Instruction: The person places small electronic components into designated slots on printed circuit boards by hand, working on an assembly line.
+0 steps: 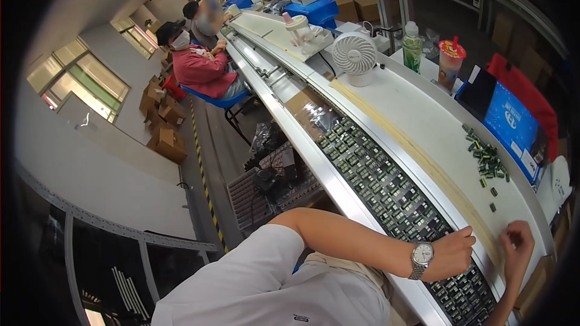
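My left hand (450, 256), with a silver watch on its wrist, is over the near end of a long row of small green circuit boards (386, 184). Its fingers are closed together; whatever they may hold is too small to make out. Past the wooden strip, above the white worktop, is my right hand (518, 246). Its fingers curl in toward the thumb, and anything between them is hidden. A loose pile of small dark cylindrical parts with green bands (486, 158), which look like capacitors, lies on the worktop beyond my right hand.
A metal rail (332, 190) borders the boards. Farther along stand a white fan (354, 57), a green bottle (412, 48) and a red-lidded cup (451, 63). A blue box (510, 118) is at right. A person in a red top (199, 72) sits along the line; others are beyond.
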A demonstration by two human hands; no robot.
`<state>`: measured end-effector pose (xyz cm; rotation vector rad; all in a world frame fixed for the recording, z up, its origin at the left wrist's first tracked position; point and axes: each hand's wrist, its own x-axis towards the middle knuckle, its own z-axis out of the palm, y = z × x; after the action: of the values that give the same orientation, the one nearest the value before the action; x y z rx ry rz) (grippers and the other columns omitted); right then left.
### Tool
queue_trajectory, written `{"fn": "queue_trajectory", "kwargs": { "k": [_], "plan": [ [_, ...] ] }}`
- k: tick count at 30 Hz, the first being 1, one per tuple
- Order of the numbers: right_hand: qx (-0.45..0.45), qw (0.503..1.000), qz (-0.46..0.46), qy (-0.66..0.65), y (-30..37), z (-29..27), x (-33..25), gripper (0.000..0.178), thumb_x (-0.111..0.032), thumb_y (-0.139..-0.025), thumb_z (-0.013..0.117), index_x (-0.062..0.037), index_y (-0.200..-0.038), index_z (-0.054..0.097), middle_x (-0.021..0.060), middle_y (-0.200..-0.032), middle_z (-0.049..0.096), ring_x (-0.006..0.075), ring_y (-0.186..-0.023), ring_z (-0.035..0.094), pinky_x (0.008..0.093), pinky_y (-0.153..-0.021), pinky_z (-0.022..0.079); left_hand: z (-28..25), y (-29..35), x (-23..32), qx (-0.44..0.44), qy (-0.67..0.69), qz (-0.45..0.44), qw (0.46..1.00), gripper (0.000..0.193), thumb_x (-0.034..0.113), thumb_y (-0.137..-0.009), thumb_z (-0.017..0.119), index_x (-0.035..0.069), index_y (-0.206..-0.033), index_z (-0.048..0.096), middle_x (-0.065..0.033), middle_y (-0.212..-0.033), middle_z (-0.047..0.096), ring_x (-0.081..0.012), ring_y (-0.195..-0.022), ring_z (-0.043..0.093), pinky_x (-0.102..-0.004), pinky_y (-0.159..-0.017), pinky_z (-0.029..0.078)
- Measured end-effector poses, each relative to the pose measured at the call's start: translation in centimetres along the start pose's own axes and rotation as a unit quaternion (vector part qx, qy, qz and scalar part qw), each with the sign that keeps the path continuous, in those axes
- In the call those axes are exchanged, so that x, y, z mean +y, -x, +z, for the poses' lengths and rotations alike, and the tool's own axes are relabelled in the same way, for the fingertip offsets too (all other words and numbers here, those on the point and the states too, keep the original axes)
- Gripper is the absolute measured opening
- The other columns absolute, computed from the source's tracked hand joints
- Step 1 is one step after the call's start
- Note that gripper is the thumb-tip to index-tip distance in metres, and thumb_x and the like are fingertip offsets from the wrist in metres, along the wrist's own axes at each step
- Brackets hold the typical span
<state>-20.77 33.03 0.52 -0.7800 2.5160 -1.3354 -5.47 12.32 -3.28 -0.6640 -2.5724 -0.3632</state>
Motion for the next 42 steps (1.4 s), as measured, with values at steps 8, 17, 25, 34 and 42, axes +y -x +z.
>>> {"fn": "queue_trajectory", "kwargs": {
  "k": [8, 17, 25, 34, 42],
  "plan": [
    [0.016, 0.998, -0.061, 0.006, 6.7, -1.5, 4.7, 0.022, 0.001, -0.096, 0.073, 0.002, -0.117, 0.075, 0.0153, -0.122, 0.07, 0.0296, -0.113, 0.066, 0.0369, -0.1, 0.055, 3.4, 0.4, -1.0, 0.025, 0.102, 0.011, 0.994, 0.003, 0.012, -0.082, 0.064, 0.011, -0.082, 0.067, -0.0097, -0.09, 0.067, -0.0293, -0.09, 0.054, -0.0429, -0.096, 0.043],
    [-0.025, 0.984, -0.144, 0.106, 8.7, -2.6, 2.4, 0.025, 0.003, -0.092, 0.073, 0.002, -0.118, 0.076, 0.0154, -0.123, 0.071, 0.031, -0.113, 0.067, 0.0371, -0.099, 0.055, 1.3, -0.3, 0.6, 0.042, 0.129, 0.033, 0.99, 0.011, 0.015, -0.081, 0.065, 0.008, -0.075, 0.072, -0.0117, -0.092, 0.07, -0.0311, -0.092, 0.057, -0.0426, -0.095, 0.045],
    [-0.025, 1.0, -0.009, 0.003, 6.0, -0.3, -3.5, 0.021, 0.005, -0.088, 0.072, 0.0035, -0.108, 0.079, 0.0119, -0.112, 0.068, 0.0236, -0.101, 0.063, 0.0293, -0.085, 0.051, -0.9, -4.8, -10.8, 0.054, -0.001, -0.085, 0.995, 0.009, 0.004, -0.082, 0.065, 0.004, -0.09, 0.07, -0.0162, -0.095, 0.068, -0.0338, -0.09, 0.064, -0.0453, -0.084, 0.054],
    [-0.041, 0.995, 0.051, 0.071, 9.7, 1.3, -5.8, 0.02, 0.008, -0.082, 0.08, 0.0037, -0.101, 0.08, 0.0126, -0.113, 0.076, 0.023, -0.096, 0.07, 0.0303, -0.083, 0.055, 0.0, -5.5, -10.9, -0.06, -0.06, -0.098, 0.992, 0.023, 0.017, -0.093, 0.07, 0.008, -0.113, 0.077, -0.0084, -0.125, 0.071, -0.0253, -0.112, 0.065, -0.0372, -0.095, 0.055],
    [-0.017, 0.989, -0.033, 0.141, 9.9, 3.1, -4.4, 0.02, 0.009, -0.079, 0.081, 0.0036, -0.098, 0.081, 0.0117, -0.114, 0.079, 0.0237, -0.095, 0.071, 0.0317, -0.086, 0.055, -0.1, -6.1, -10.5, -0.068, -0.045, 0.0, 0.997, 0.011, 0.002, -0.091, 0.065, -0.003, -0.088, 0.074, -0.0184, -0.093, 0.072, -0.027, -0.084, 0.066, -0.0352, -0.087, 0.056]
  ]
}}
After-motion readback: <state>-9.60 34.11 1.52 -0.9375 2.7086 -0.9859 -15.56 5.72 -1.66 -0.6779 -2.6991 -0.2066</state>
